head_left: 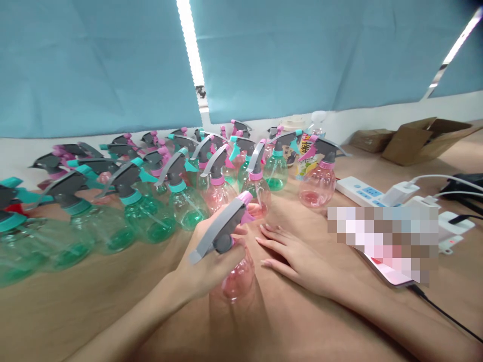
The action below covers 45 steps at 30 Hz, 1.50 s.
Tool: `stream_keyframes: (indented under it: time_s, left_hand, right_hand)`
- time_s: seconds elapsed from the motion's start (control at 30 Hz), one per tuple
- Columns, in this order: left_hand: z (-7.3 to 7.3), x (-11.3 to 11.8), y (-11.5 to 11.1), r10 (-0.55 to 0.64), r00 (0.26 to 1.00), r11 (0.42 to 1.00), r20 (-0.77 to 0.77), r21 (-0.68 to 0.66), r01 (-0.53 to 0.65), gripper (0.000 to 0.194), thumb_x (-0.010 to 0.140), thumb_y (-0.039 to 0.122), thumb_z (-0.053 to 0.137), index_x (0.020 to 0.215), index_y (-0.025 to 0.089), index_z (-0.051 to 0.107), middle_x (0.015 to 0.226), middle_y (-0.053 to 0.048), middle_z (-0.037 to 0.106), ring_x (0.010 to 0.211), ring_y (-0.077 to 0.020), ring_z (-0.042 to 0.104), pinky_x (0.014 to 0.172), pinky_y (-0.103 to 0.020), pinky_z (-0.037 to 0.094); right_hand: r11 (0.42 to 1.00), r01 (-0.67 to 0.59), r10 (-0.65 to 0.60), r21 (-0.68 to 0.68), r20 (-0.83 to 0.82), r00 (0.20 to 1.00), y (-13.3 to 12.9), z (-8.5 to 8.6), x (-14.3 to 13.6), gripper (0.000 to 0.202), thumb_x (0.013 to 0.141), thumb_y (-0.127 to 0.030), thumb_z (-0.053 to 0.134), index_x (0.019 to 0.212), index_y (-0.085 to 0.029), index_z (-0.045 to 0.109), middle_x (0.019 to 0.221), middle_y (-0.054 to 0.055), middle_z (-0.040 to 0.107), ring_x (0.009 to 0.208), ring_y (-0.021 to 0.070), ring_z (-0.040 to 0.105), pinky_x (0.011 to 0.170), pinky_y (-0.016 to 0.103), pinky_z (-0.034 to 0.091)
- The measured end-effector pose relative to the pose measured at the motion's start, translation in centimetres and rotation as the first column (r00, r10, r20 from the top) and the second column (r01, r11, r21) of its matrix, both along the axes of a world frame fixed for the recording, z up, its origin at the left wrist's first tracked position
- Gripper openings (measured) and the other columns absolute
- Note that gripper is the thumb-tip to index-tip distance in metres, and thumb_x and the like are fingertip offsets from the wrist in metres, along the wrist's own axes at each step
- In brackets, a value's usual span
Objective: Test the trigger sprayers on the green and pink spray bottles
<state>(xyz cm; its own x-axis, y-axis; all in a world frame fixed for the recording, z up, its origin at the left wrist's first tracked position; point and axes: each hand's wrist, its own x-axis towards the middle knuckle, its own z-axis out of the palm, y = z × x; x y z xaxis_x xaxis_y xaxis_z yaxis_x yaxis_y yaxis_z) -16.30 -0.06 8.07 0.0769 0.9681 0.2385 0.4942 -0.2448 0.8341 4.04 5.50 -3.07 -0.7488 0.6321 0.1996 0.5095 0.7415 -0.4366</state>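
My left hand (207,256) is wrapped round the neck of a pink spray bottle (239,281) with a grey and pink trigger head. The bottle stands close to upright in front of me, and my fingers hide part of its neck. Just to its right, my right hand (285,251) lies flat on the table with its fingers stretched out, holding nothing. Beyond the hands, a pink spray bottle (220,191) and a green spray bottle (186,208) stand at the front of a crowded group.
Several green bottles (149,221) line the left side. A separate pink bottle (319,186) stands at right, near a white power strip (356,190) with plugged-in chargers (402,193). A phone (396,274), partly blurred out, trails a black cable. An open cardboard box (415,143) sits behind.
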Motion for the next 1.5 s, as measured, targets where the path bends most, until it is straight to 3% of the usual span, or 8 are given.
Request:
stream_keyframes:
  time_s: [0.17, 0.27, 0.5, 0.63, 0.8, 1.5]
  left_hand:
    - [0.06, 0.09, -0.37, 0.041, 0.996, 0.994, -0.085, -0.094, -0.049, 0.011, 0.068, 0.032, 0.053, 0.075, 0.023, 0.055, 0.054, 0.004, 0.046, 0.049, -0.0147, 0.043, 0.047, -0.026, 0.037]
    - [0.28, 0.33, -0.57, 0.05, 0.996, 0.995, -0.074, -0.077, -0.056, 0.011, 0.071, 0.034, 0.05, 0.072, 0.023, 0.052, 0.053, 0.004, 0.042, 0.048, -0.0137, 0.038, 0.048, -0.026, 0.034]
    - [0.12, 0.56, -0.5, 0.08, 0.995, 0.994, -0.059, -0.073, -0.084, 0.011, 0.072, 0.034, 0.05, 0.07, 0.023, 0.05, 0.054, 0.004, 0.042, 0.05, -0.0136, 0.039, 0.049, -0.026, 0.034]
    - [-0.13, 0.54, -0.52, 0.1, 0.994, 0.994, -0.042, -0.042, -0.102, 0.01, 0.072, 0.032, 0.049, 0.071, 0.022, 0.049, 0.062, 0.003, 0.049, 0.055, -0.0129, 0.044, 0.055, -0.025, 0.039]
    - [0.24, 0.77, -0.7, 0.123, 0.989, 0.987, -0.086, -0.092, -0.131, 0.013, 0.073, 0.035, 0.048, 0.07, 0.022, 0.046, 0.057, 0.004, 0.046, 0.053, -0.0128, 0.041, 0.051, -0.025, 0.034]
    - [0.65, 0.83, -0.58, 0.109, 0.986, 0.987, -0.123, -0.104, -0.122, 0.008, 0.067, 0.03, 0.044, 0.067, 0.023, 0.044, 0.058, 0.004, 0.05, 0.055, -0.0134, 0.046, 0.052, -0.025, 0.036]
  right_hand:
    - [1.0, -0.01, 0.01, -0.004, -0.015, 1.0, 0.04, 0.01, 0.05, 0.055, 0.095, -0.053, 0.044, 0.139, -0.019, 0.051, 0.149, 0.011, 0.042, 0.14, 0.0294, 0.035, 0.114, 0.053, 0.031]
    - [1.0, -0.008, 0.008, -0.005, -0.005, 1.0, 0.05, -0.02, 0.1, 0.056, 0.095, -0.054, 0.044, 0.139, -0.02, 0.05, 0.149, 0.011, 0.042, 0.14, 0.0293, 0.034, 0.114, 0.052, 0.03]
    - [1.0, -0.009, 0.009, -0.005, -0.007, 1.0, 0.02, 0.1, 0.04, 0.056, 0.095, -0.053, 0.044, 0.138, -0.018, 0.051, 0.149, 0.012, 0.041, 0.14, 0.0301, 0.034, 0.114, 0.053, 0.03]
    - [1.0, -0.013, 0.013, -0.006, 0.013, 1.0, 0.02, 0.2, 0.0, 0.057, 0.096, -0.053, 0.044, 0.139, -0.016, 0.05, 0.149, 0.013, 0.042, 0.14, 0.0298, 0.034, 0.114, 0.053, 0.03]
    - [1.0, -0.019, 0.019, -0.001, 0.011, 1.0, 0.02, 0.27, -0.01, 0.056, 0.096, -0.051, 0.045, 0.139, -0.016, 0.051, 0.149, 0.013, 0.042, 0.14, 0.0296, 0.034, 0.115, 0.052, 0.03]
    - [1.0, -0.013, 0.013, -0.022, -0.025, 1.0, 0.05, 0.12, 0.16, 0.055, 0.095, -0.052, 0.046, 0.139, -0.018, 0.051, 0.149, 0.012, 0.042, 0.14, 0.0301, 0.035, 0.114, 0.053, 0.03]
